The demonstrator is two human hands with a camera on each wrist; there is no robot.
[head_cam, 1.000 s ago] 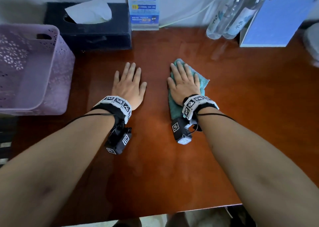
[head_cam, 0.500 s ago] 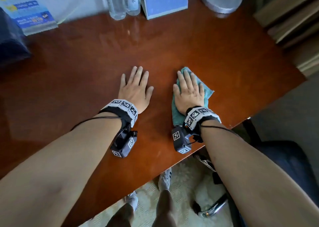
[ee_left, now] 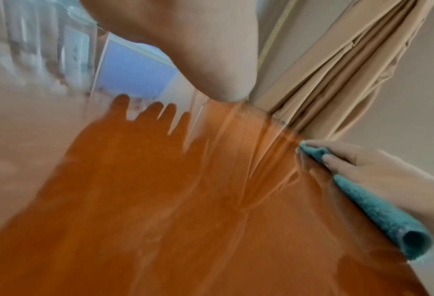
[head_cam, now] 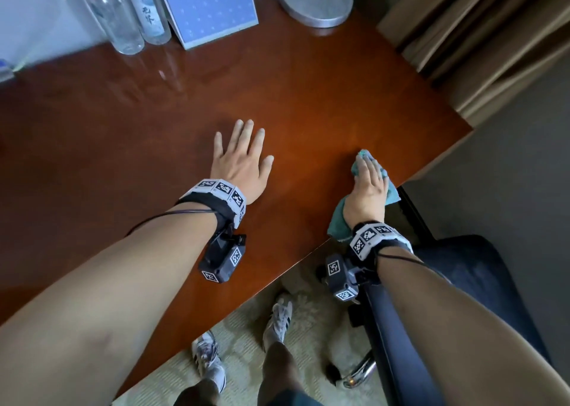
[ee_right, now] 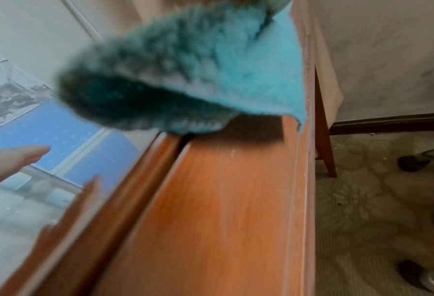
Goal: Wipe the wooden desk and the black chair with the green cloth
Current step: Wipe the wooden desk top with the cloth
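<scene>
Fluffy green cloth (head_cam: pixel 339 220) on glossy wooden bench (head_cam: pixel 308 91).
Right hand (head_cam: pixel 368 189) presses it flat-fingered at the near edge; left hand (head_cam: pixel 242 162) lies spread wide.

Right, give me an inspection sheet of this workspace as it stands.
Surface: wooden desk, glossy, reflective.
Job's things: green cloth at the desk's near edge, overhanging it; black chair beside the desk.
Clutter: two clear bottles, blue box, round metal base at the back.
Hands: left hand flat on the desk, fingers spread; right hand presses the cloth.
Cables: a thin black one at each wrist.
Surroundings: beige curtain, patterned carpet.
</scene>
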